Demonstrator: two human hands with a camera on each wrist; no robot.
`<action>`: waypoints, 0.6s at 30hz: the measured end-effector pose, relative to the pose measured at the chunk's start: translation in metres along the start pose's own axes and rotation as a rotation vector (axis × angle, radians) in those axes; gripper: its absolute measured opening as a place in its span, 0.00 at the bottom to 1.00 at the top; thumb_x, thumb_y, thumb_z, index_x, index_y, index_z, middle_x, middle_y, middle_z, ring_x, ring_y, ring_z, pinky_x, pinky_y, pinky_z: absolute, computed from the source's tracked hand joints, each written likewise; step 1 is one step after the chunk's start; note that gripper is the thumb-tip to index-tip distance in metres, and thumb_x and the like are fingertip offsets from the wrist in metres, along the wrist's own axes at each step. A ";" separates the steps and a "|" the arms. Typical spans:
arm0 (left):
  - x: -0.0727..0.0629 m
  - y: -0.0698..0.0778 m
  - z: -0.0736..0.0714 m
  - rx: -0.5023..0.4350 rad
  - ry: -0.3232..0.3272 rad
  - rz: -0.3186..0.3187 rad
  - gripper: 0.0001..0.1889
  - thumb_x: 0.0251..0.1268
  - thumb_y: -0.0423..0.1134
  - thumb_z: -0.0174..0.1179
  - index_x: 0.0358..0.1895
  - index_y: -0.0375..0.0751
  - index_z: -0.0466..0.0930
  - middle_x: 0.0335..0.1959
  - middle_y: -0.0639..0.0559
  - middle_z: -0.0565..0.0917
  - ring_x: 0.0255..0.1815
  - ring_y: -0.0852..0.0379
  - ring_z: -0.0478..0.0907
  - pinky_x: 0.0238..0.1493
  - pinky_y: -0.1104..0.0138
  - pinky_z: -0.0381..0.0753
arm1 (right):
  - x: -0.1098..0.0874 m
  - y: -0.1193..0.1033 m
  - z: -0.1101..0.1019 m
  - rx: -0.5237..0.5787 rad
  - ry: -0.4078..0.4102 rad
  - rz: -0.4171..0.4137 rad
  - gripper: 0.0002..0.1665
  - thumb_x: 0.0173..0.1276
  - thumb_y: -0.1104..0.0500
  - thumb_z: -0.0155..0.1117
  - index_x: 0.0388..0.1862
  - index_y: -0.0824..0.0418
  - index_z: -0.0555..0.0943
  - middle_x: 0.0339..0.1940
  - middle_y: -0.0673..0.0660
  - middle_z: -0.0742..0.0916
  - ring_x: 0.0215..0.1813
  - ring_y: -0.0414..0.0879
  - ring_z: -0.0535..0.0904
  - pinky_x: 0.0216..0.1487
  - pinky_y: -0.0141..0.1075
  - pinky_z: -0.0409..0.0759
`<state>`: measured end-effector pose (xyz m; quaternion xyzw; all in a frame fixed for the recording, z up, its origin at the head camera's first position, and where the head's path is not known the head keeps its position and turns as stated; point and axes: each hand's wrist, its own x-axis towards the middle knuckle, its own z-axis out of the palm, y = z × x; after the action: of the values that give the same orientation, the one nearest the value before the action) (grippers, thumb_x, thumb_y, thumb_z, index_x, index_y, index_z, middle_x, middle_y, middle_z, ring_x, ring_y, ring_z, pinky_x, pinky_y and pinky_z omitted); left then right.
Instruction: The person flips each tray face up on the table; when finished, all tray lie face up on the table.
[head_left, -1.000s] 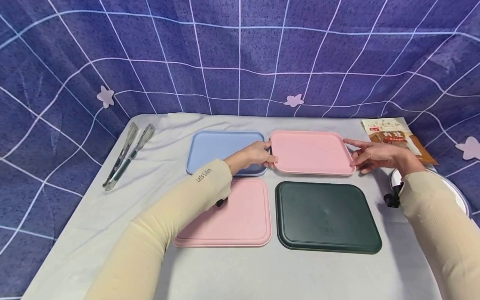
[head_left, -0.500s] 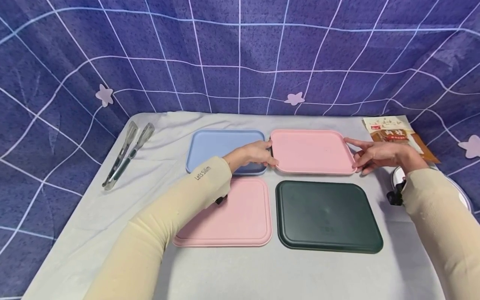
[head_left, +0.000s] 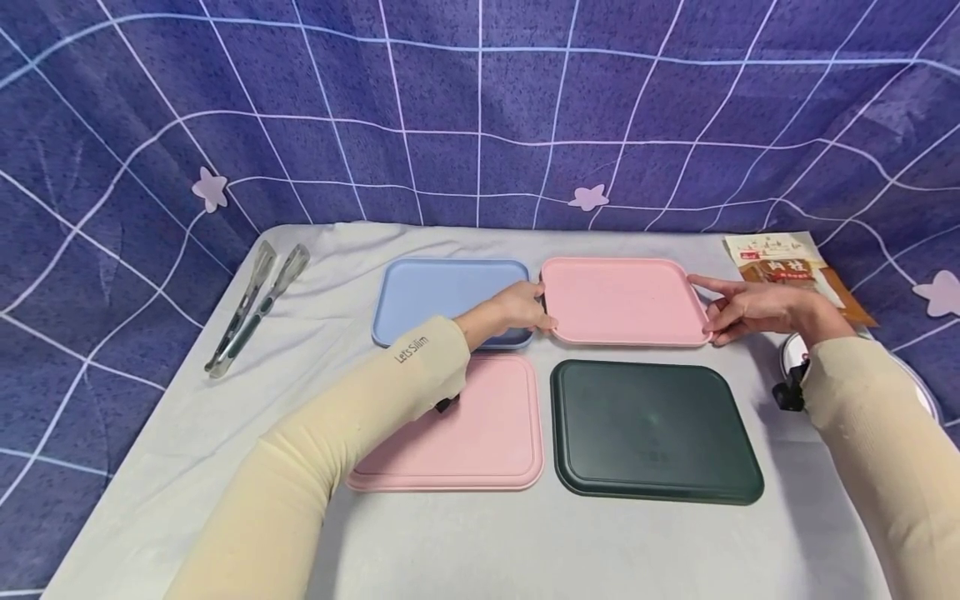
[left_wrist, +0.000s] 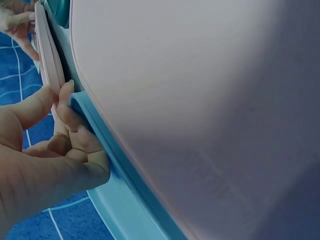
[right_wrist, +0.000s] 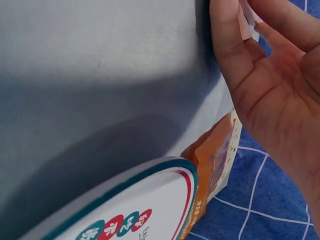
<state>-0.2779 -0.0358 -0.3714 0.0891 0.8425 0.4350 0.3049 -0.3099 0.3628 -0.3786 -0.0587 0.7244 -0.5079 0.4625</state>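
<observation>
Taking noon as straight away from the person, the pale left sleeve (head_left: 423, 350) reaches in lowest, its cuff lettered "Let's Slim". At 8 o'clock from the middle of the tablecloth (head_left: 465, 542) lies the nearer pink tray (head_left: 487, 433), partly under that arm; at 4 o'clock is the dark green tray (head_left: 652, 433), with faint marks at its centre too small to read. At 3 o'clock, half hidden by the right forearm, a round white plate (right_wrist: 165, 195) carries a green and red rim and Chinese characters in red and green discs.

Beyond, at 2 o'clock, is the farther pink tray (head_left: 618, 300), its smooth floor and raised rim showing. The left hand (head_left: 517, 306) pinches its 9 o'clock edge, and the right hand (head_left: 761, 308) grips its 3 o'clock edge between thumb and fingers. The blue tray (head_left: 435, 292), at 10 o'clock, shows its plain floor beside the left hand. Tongs (head_left: 255, 322) lie spread past it at 9 o'clock. Farther, between 2 and 3, an orange and cream packet (head_left: 787, 271) bears a small red label and Chinese print. The curtain (head_left: 480, 92) rises at 12.
</observation>
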 end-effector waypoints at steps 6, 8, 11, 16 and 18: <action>0.001 0.004 0.004 0.105 0.013 0.007 0.40 0.71 0.35 0.61 0.79 0.29 0.48 0.47 0.39 0.88 0.43 0.51 0.82 0.61 0.65 0.78 | 0.002 -0.002 0.003 -0.066 0.049 0.061 0.64 0.69 0.71 0.59 0.80 0.47 0.22 0.40 0.54 0.82 0.41 0.45 0.85 0.46 0.38 0.86; 0.003 0.006 0.004 0.137 0.013 0.009 0.40 0.70 0.34 0.61 0.78 0.27 0.49 0.46 0.38 0.88 0.35 0.55 0.79 0.51 0.69 0.80 | 0.002 -0.003 0.004 -0.094 0.077 0.085 0.64 0.69 0.69 0.60 0.81 0.45 0.23 0.40 0.54 0.82 0.40 0.44 0.84 0.45 0.39 0.86; 0.005 0.007 0.005 0.154 0.026 0.005 0.36 0.69 0.33 0.62 0.75 0.25 0.57 0.44 0.37 0.89 0.26 0.59 0.74 0.37 0.71 0.76 | 0.002 -0.004 0.006 -0.136 0.115 0.108 0.64 0.68 0.68 0.61 0.81 0.43 0.25 0.39 0.54 0.82 0.39 0.43 0.83 0.44 0.39 0.86; 0.008 0.011 0.005 0.214 0.054 0.000 0.25 0.67 0.32 0.63 0.63 0.25 0.71 0.31 0.43 0.89 0.18 0.61 0.71 0.28 0.72 0.73 | 0.000 -0.006 0.007 -0.180 0.140 0.130 0.65 0.68 0.64 0.64 0.81 0.40 0.25 0.36 0.54 0.84 0.36 0.42 0.82 0.42 0.38 0.85; 0.009 0.012 0.005 0.229 0.062 -0.006 0.28 0.66 0.32 0.63 0.67 0.25 0.68 0.24 0.47 0.87 0.16 0.62 0.71 0.26 0.73 0.73 | 0.001 -0.005 0.007 -0.181 0.132 0.137 0.66 0.69 0.63 0.64 0.80 0.39 0.24 0.35 0.53 0.84 0.36 0.42 0.82 0.41 0.38 0.85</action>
<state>-0.2837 -0.0214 -0.3682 0.1074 0.8960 0.3377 0.2676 -0.3073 0.3548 -0.3753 -0.0169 0.7984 -0.4106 0.4401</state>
